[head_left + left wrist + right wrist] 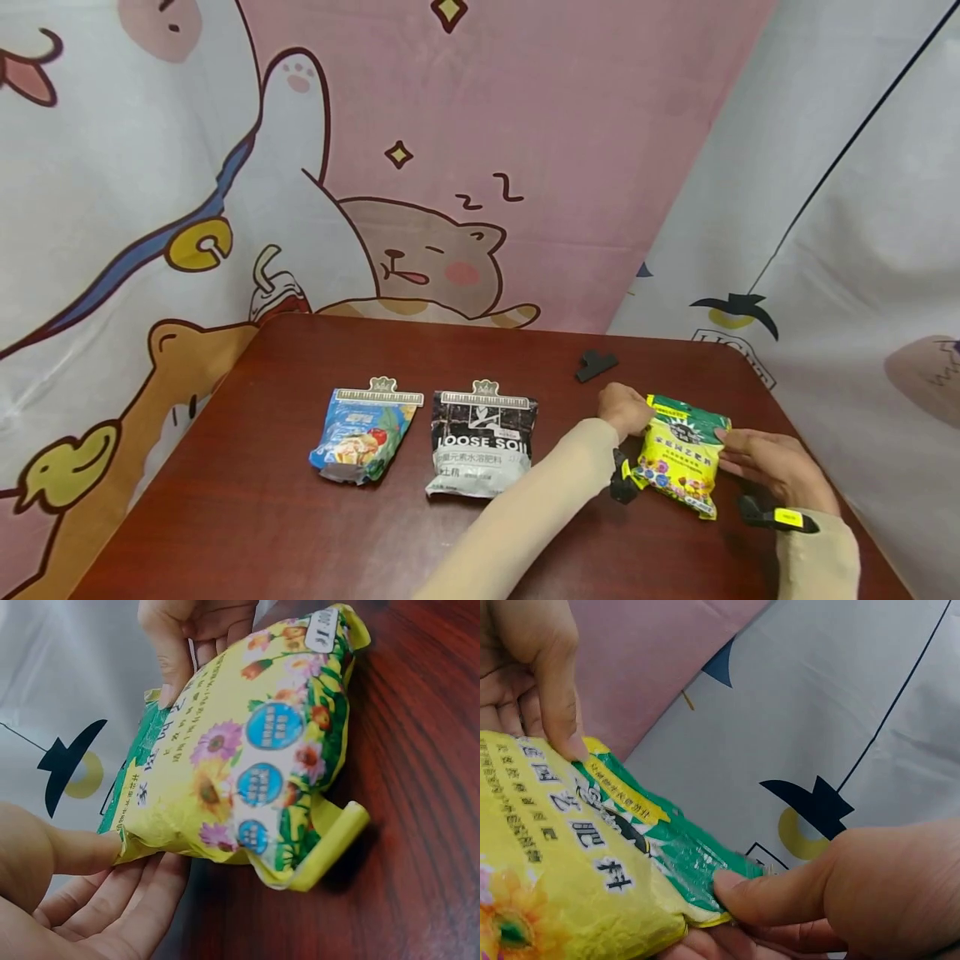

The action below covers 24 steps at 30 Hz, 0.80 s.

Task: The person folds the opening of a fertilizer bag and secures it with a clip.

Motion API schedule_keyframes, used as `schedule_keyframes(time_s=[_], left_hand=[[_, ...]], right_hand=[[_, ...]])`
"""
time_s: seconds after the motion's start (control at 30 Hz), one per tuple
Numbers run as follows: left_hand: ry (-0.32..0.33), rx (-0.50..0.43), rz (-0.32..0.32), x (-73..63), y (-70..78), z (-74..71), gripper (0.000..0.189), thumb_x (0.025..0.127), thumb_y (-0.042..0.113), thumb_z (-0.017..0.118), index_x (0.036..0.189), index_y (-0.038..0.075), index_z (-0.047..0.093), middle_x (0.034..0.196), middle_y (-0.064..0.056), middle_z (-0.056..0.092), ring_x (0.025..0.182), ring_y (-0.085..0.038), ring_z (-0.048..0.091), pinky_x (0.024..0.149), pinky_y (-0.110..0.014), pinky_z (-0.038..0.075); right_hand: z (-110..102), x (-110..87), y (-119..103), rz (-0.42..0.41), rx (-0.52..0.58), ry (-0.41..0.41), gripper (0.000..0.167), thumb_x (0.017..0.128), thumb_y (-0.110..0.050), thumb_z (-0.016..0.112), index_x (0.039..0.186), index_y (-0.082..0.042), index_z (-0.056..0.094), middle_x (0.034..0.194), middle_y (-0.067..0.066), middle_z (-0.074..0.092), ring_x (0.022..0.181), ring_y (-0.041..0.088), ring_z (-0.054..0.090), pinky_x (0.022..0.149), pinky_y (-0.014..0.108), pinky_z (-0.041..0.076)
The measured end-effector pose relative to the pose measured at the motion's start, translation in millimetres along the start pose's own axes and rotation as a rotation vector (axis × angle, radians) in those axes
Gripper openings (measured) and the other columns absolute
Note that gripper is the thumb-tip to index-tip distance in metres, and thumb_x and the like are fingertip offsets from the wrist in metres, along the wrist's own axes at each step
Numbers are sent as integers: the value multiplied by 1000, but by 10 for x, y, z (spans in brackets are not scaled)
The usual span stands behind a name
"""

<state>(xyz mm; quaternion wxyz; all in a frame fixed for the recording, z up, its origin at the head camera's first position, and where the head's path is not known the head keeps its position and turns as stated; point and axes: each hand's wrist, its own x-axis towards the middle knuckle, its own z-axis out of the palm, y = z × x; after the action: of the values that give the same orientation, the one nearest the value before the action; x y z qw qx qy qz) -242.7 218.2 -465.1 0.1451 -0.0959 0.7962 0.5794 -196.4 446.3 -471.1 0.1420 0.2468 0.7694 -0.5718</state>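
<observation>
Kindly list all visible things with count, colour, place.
Table: 1, brown, foreground
Backdrop: 1, multicoloured, behind table
Yellow bag: 1, yellow and green, table's right
Black bag: 1, black and silver, table centre
Blue bag: 1, blue, table's left
Bag clips: 2, pale, atop black and blue bags
Loose clip: 1, black, table's far side
Wrist devices: 2, black, wrists
Sleeves: 2, cream, forearms
Left hand: 1, bare, yellow bag's left
Right hand: 1, bare, yellow bag's right

Head view was evenly lit; softer left wrist view showed dark shadow under bag (217, 769), lower right.
</observation>
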Motion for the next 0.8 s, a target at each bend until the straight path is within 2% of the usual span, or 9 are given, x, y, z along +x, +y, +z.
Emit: schedule_keyframes(time_s=[0.13, 0.23, 0.47, 0.63, 0.8], left_hand=[[-7, -56, 16, 2, -2, -41, 14, 85, 7, 82, 76, 6, 71, 76, -3, 66, 63, -18, 70, 64, -31, 61], [-23, -106, 24, -5, -4, -84, 13, 87, 4, 80, 78, 6, 71, 81, -4, 67, 68, -22, 74, 69, -36, 63], [-57, -250, 29, -28, 2, -175, 13, 88, 0, 77, 79, 4, 69, 85, -7, 67, 79, -30, 76, 77, -45, 64], [-74, -311, 29, -59, 0, -267, 15, 88, 0, 77, 79, 5, 67, 87, -8, 66, 84, -32, 75, 82, -48, 63], [-70, -326, 47, -116, 3, -358, 12, 90, 3, 76, 82, 6, 68, 88, -7, 66, 85, -30, 74, 85, -51, 62]], right_hand=[[34, -1, -15, -30, -34, 1, 88, 96, -39, 72, 150, 17, 32, 88, -9, 69, 82, 8, 71, 80, 34, 63], [64, 0, -19, -88, -56, -6, 84, 99, -40, 68, 150, 15, 31, 91, -10, 69, 83, 6, 71, 81, 33, 63], [138, -18, -39, -178, -54, 26, 59, 99, -37, 68, 133, 9, 51, 88, -11, 67, 81, 6, 71, 79, 32, 63], [216, -33, -68, -236, -101, 75, 63, 98, -44, 67, 133, 7, 53, 91, -10, 67, 82, 5, 72, 80, 33, 63], [293, -43, -101, -299, -146, 129, 63, 99, -48, 65, 132, 5, 55, 96, -7, 65, 83, 3, 69, 78, 30, 63]])
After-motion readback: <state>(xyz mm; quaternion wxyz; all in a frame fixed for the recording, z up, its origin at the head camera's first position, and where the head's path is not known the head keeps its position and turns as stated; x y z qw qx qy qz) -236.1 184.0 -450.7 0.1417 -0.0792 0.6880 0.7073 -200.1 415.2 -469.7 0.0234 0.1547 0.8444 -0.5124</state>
